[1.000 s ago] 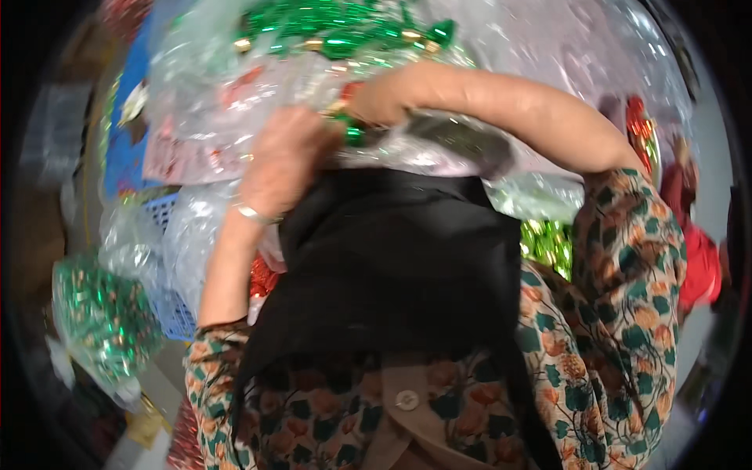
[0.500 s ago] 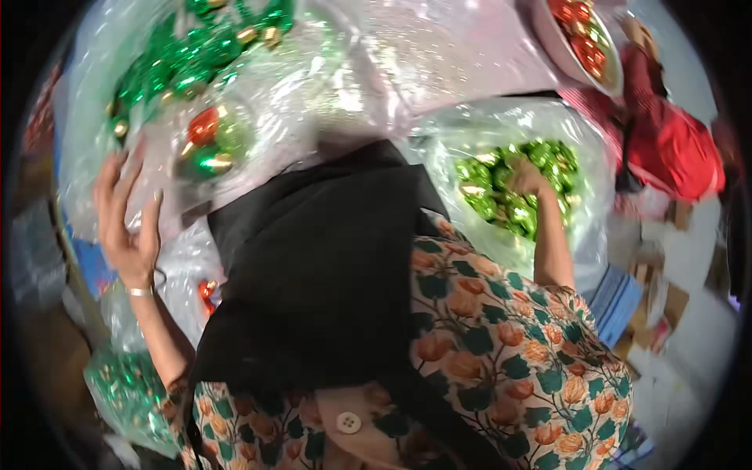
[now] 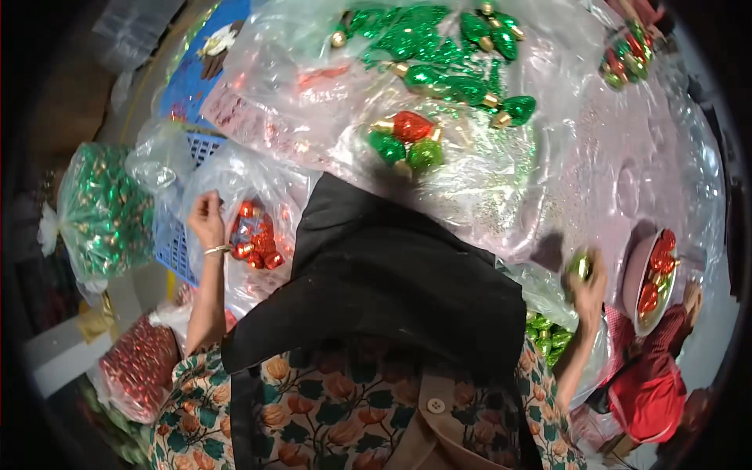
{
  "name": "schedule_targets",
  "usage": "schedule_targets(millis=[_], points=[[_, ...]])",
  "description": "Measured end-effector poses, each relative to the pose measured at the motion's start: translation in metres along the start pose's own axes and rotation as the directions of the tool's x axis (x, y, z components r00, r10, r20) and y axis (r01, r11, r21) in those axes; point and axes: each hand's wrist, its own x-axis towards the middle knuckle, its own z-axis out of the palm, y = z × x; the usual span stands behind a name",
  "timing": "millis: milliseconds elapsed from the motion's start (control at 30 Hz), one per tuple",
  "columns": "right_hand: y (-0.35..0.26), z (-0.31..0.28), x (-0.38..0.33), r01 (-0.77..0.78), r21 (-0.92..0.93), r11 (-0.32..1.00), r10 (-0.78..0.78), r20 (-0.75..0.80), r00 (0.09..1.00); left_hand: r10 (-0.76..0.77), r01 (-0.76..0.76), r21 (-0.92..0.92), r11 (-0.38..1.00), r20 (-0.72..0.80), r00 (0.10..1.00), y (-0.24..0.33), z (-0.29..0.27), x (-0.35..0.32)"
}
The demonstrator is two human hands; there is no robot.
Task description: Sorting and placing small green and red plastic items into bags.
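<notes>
Gripping a shiny light-green rounded ornament (image 3: 580,265), the person's right hand (image 3: 589,288) has its fingers clamped on it over the right side of the pinkish, plastic-covered table (image 3: 599,168). The ornament's surface is smooth and reflective; the fingers cover its lower part, so neither its long axis nor the way its end points can be told.

Just below that hand lie glossy light-green ornaments (image 3: 551,337) in a clear, crinkled plastic bag (image 3: 540,283). To its right, a pale pink oval bowl (image 3: 633,274) holds shiny red ornaments (image 3: 663,251), with a co-worker's red garment (image 3: 648,399) beyond.

The person's left hand (image 3: 207,221) has its fingers curled together beside glossy red ornaments (image 3: 258,239) on clear plastic; whether it pinches the film cannot be told. A blue lattice plastic basket (image 3: 174,257) stands beside it.

Mid-table sits a cluster of red, dark-green and light-green ornaments (image 3: 411,127); farther off lie glittery dark-green, gold-capped bulb-shaped ornaments (image 3: 450,84). A black cloth apron (image 3: 376,274) hides the table's near edge.
</notes>
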Motion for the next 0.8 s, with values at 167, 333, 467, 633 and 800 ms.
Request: schedule_targets(millis=[167, 333, 467, 633, 800], points=[[-0.104, 0.096, 0.160, 0.415, -0.299, 0.859, -0.399, 0.114, 0.910, -0.315, 0.326, 0.026, 0.945, 0.337, 0.887, -0.204, 0.007, -0.095], [-0.069, 0.193, 0.295, 0.456, -0.753, 0.475, -0.191, 0.417, 0.888, -0.423, 0.206, 0.476, 0.855, 0.410, 0.808, -0.269, 0.027, -0.137], [-0.079, 0.180, 0.242, 0.539, -0.569, 0.621, -0.354, 0.410, 0.841, -0.587, 0.085, 0.745, 0.662, 0.445, 0.676, -0.193, 0.034, -0.122], [0.043, 0.154, 0.260, 0.312, -0.311, 0.898, -0.118, 0.512, 0.851, -0.603, -0.017, 0.804, 0.594, 0.459, 0.653, -0.209, 0.041, -0.127], [-0.024, 0.172, 0.206, 0.703, -0.502, 0.504, -0.665, 0.294, 0.687, -0.553, -0.199, 0.763, 0.615, 0.597, 0.581, -0.234, 0.025, -0.131]])
